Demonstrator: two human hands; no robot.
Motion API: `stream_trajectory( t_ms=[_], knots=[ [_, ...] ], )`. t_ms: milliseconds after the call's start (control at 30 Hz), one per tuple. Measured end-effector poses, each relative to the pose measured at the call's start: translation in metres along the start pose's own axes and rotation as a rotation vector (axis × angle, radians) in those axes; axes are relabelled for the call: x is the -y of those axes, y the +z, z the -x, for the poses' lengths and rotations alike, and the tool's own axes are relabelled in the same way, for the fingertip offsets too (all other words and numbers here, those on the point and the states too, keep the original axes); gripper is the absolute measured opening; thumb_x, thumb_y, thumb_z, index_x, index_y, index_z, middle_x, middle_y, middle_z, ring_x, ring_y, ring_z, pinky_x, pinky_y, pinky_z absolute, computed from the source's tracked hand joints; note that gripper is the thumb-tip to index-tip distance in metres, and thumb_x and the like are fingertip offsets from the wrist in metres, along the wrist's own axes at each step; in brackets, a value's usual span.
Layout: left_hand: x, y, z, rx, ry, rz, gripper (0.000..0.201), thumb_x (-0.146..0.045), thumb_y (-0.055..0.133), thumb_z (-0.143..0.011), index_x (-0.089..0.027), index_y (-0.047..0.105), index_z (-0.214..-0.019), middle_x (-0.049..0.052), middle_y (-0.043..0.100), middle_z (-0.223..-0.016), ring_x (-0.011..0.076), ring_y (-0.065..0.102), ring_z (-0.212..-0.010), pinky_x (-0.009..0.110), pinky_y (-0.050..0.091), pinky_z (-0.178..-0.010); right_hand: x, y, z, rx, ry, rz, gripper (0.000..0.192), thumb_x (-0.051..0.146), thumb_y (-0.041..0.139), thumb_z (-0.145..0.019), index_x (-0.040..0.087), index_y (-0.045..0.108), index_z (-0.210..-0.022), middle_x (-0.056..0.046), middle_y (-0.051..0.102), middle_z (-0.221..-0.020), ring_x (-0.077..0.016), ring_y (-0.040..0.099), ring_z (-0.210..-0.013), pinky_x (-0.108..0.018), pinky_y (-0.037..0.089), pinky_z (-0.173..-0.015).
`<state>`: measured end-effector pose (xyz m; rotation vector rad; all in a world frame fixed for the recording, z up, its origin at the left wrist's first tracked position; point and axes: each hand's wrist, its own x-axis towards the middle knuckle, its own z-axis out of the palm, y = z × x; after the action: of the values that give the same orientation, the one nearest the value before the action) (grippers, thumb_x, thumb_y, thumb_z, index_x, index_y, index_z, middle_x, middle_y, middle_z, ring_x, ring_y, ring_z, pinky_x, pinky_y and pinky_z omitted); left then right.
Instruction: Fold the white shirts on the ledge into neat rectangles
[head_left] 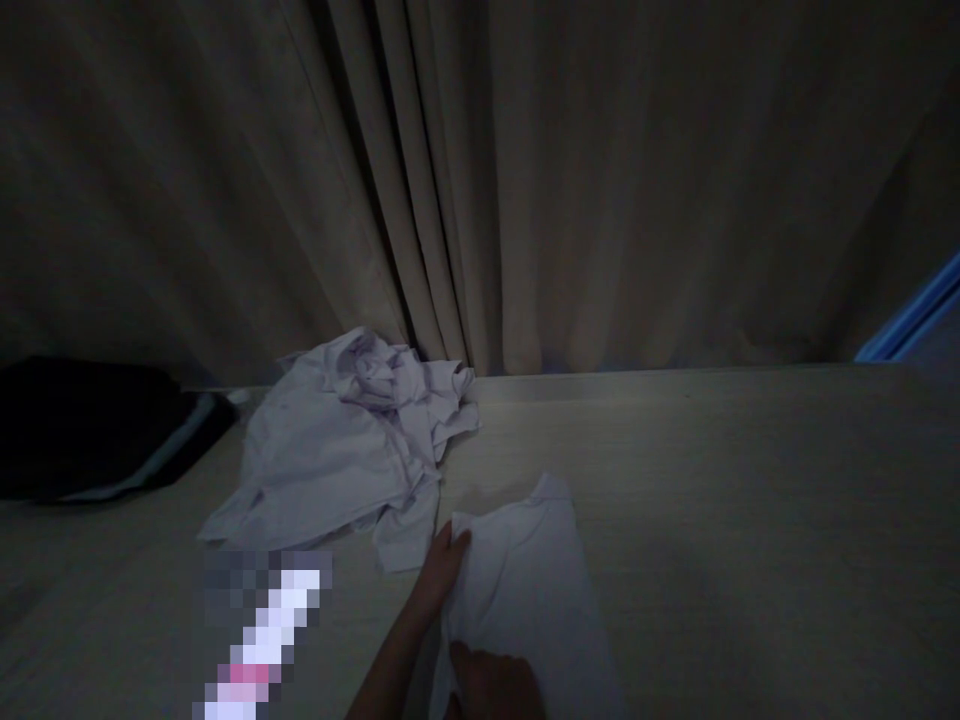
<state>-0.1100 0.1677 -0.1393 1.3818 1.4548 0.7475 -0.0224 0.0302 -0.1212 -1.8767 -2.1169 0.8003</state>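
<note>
Setting: a dim view onto a pale, wood-grained table [750, 520], backed by a drawn beige curtain [525, 180] that hangs in folds down to the table's far edge.
Folded garment: a white shirt [532, 570] lies flat on the table, a narrow folded strip running from the near edge of the view toward the curtain, its collar end pointing away.
Left hand: the left hand [442, 570] rests on the folded shirt's left edge — fingers together, tips curled over the cloth's upper-left corner, the forearm reaching in from below.
Right hand: the right hand [491, 685] sits at the bottom of the view on the lower part of the folded shirt; only its back and knuckles show, so whether it pinches the cloth or merely presses it cannot be told.
Crumpled garment: a second pale shirt [337, 450], loose and creased, lies left of the folded shirt and nearer the curtain — its lower hem comes just beside the left hand.
Dark item: a black bundle with a light stripe [97, 430] sits on the table far to the left of the crumpled shirt.
Blurred patch: a pixelated white-and-pink area [262, 630] lies left of the left forearm; its nature cannot be told.
Blue edge: a bright blue strip [911, 315] shows at the right, past the curtain.
</note>
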Motion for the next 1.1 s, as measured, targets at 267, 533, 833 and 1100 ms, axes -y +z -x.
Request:
stream_trajectory(
  t_ms=[267,533,833,1100],
  knots=[
    [-0.065,0.051,0.018,0.24,-0.045,0.309,0.05,-0.048,0.051,-0.075,-0.024,0.048,-0.119,0.001,0.067,-0.085,0.0129,0.063,-0.064,0.025,0.049,-0.054,-0.075,-0.065,0.049,-0.221,0.129,-0.351,0.04,0.024,0.041,-0.078,0.019,0.06,-0.113,-0.006,0.071,-0.084,-0.0188,0.065,-0.07,-0.027,0.048,-0.066],
    [-0.092,0.104,0.002,0.304,0.062,0.303,0.053,-0.053,0.044,-0.077,-0.018,0.043,-0.117,0.013,0.064,-0.106,0.0171,0.065,-0.083,0.031,0.05,-0.071,-0.219,-0.114,0.115,-0.406,0.337,-0.638,0.051,0.049,0.039,-0.083,0.014,0.055,-0.117,-0.009,0.069,-0.095,-0.0228,0.063,-0.091,-0.03,0.049,-0.077],
    [-0.046,0.098,-0.017,0.2,0.119,-0.13,0.044,-0.046,0.042,-0.077,-0.015,0.053,-0.106,0.01,0.067,-0.092,0.02,0.063,-0.081,0.036,0.048,-0.075,-0.362,-0.095,0.16,-0.432,0.587,-0.689,0.051,0.055,0.049,-0.067,0.022,0.059,-0.104,-0.007,0.072,-0.083,-0.0283,0.067,-0.082,-0.038,0.052,-0.074],
    [-0.04,0.095,0.025,0.077,0.334,-0.43,0.041,-0.037,0.042,-0.081,-0.015,0.058,-0.112,0.012,0.06,-0.118,0.0238,0.052,-0.115,0.043,0.033,-0.105,-0.356,-0.074,0.183,-0.398,0.765,-0.366,0.045,0.055,0.045,-0.072,0.024,0.06,-0.102,-0.01,0.071,-0.093,-0.0299,0.066,-0.089,-0.041,0.05,-0.079]
  ],
)
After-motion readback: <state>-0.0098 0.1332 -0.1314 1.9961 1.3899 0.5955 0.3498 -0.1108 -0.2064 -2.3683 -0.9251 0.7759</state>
